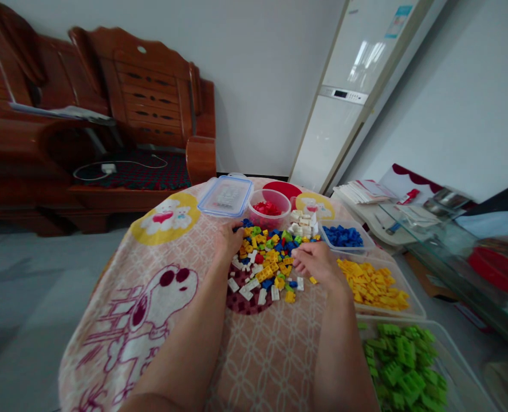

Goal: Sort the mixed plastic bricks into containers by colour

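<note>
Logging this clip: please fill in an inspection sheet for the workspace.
Surface: patterned tablecloth, rounded edge.
Job's things: mixed toy-brick pile in the centre; white bricks heaped behind; red bricks in a round tub; blue bricks, yellow bricks and green bricks in separate containers at right.
Clutter: blue-edged lid, red disc.
Hands: left hand at the pile's left side, right hand at its right; grip unclear.
Cables: white corded adapter on the wooden bench.
Surroundings: bench, floor-standing air conditioner.
</note>
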A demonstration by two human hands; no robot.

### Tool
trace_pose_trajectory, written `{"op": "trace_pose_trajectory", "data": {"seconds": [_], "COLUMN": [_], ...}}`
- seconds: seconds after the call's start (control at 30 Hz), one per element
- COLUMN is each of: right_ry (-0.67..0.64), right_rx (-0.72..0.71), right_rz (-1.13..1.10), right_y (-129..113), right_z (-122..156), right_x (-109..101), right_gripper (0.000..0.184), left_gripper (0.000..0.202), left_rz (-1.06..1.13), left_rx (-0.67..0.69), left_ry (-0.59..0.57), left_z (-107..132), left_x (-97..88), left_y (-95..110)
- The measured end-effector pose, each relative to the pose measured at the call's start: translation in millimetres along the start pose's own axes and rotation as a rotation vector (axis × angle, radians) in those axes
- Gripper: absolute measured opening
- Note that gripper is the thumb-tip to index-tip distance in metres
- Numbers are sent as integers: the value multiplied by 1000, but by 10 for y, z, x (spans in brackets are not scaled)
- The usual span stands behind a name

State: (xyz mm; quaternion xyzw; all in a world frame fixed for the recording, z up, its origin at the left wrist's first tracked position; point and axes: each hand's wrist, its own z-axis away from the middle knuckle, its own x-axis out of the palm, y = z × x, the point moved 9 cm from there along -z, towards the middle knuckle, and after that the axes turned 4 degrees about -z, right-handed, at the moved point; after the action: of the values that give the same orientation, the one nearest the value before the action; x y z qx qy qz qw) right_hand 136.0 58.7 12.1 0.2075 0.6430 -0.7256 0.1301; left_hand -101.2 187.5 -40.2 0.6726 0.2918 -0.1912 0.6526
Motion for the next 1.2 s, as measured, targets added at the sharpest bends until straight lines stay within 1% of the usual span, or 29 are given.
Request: {"op": "trace_pose_trajectory", "data": {"seconds": [0.03,0.1,0.2,0.23,0.3,0.37,0.4,0.47,0.53,0.6,0.67,0.77,0.83,1.0,1.13,1.2], "right_ry": [-118,-254,-338,-347,-331,-292,-268,-220,-188,-187,-208,-255,-250,-136,-123,-119], "right_rx": [18,4,-76,-110,-187,-236,-239,-199,-154,-135,-122,-19,21,-71,-120,-121], "right_rz": [6,28,14,-4,-40,-65,-68,-28,70,171,224,255,280,460,572,607], "right_y": [-9,-48,-136,-173,-259,-323,-335,-312,-266,-224,-173,-29,17,-106,-148,-136], "right_z": [18,40,15,0,-30,-45,-47,-45,-27,-2,15,19,12,-22,-42,-58], "right_x": [169,426,709,775,841,823,788,687,584,522,513,555,560,468,473,494], "right_gripper": [25,24,20,20,22,24,25,23,19,16,16,18,19,22,28,29], "left_gripper": [37,37,37,37,37,37,37,37,37,37,37,37,37,36,36,36], "left_rz": [-1,-5,-18,-24,-25,-19,-18,-23,-27,-16,-2,-1,-6,-5,5,-2], "left_rx": [3,5,11,11,7,10,12,15,8,4,7,13,10,5,11,13], "left_ry": [4,13,8,6,2,6,7,9,10,10,10,8,8,8,5,9], "left_z": [-3,-8,-4,-1,9,18,21,26,26,21,13,2,-2,4,2,-3], "left_x": [0,-4,-8,-11,-19,-31,-35,-37,-34,-26,-16,-4,-2,-7,1,2], "left_y": [-2,-4,9,14,21,33,39,46,40,29,19,10,6,12,10,5]}}
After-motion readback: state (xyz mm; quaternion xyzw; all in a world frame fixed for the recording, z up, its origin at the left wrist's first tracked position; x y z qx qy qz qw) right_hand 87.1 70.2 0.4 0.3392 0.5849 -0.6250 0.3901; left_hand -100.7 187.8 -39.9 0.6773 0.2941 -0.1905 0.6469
